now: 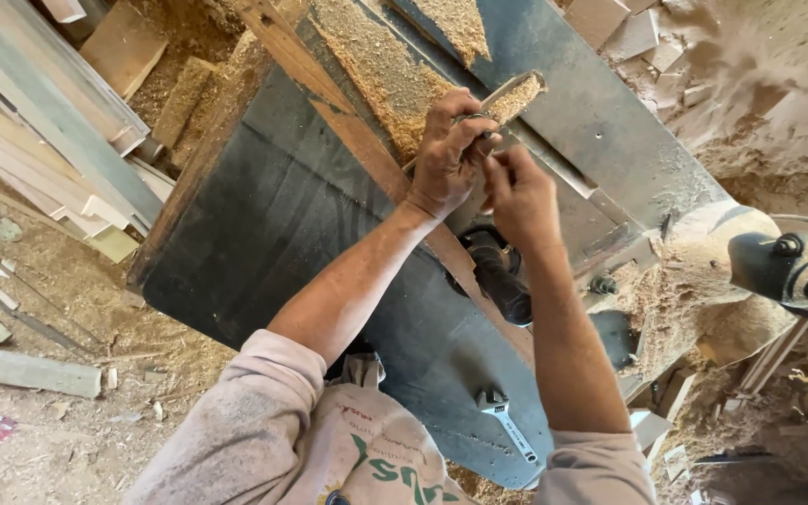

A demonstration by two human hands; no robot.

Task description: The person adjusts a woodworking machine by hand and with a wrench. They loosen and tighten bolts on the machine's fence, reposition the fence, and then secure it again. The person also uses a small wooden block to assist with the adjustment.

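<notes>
My left hand [449,150] grips a narrow wooden strip [516,95] whose end is covered in sawdust, above a dark metal machine table [264,224]. A small metal piece sits under the left fingers. My right hand [519,192] is right beside it, fingers pinched together at the near end of the strip; what it pinches is too small to tell. A long wooden fence board [348,131] runs diagonally across the table under both hands.
Sawdust heaps [376,56] lie on the table's far part. An adjustable wrench [507,425] rests near the table's front edge. A black motor part [497,271] sits below my hands. Stacked planks [39,122] lie left, offcuts on the dusty floor, a power tool [787,266] right.
</notes>
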